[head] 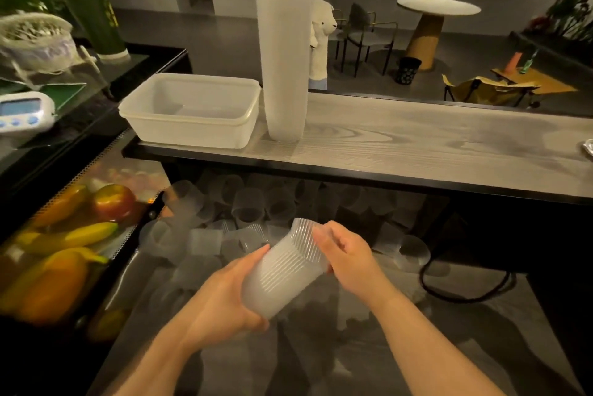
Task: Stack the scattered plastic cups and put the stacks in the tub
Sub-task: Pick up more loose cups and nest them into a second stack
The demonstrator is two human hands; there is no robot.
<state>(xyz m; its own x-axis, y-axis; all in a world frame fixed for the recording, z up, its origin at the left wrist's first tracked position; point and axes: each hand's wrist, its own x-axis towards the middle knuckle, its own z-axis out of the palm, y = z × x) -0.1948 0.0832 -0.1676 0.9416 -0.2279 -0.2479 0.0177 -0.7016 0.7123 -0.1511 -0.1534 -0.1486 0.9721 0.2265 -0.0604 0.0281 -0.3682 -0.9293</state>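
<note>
I hold a short stack of clear plastic cups (284, 270) tilted over the lower counter. My left hand (224, 296) grips the stack's base. My right hand (345, 254) closes on its rim end at the upper right. Behind the stack, several loose clear cups (247, 206) lie scattered under the shelf edge. An empty white plastic tub (192, 110) sits on the upper wooden shelf at the left. Beside the tub stands a very tall stack of cups (285, 42), rising out of view at the top.
The wooden shelf (433, 145) runs to the right. A glass case of fruit (64, 235) sits at the left, with a digital timer (24, 111) above it. A black cable (465, 289) loops on the lower counter at the right.
</note>
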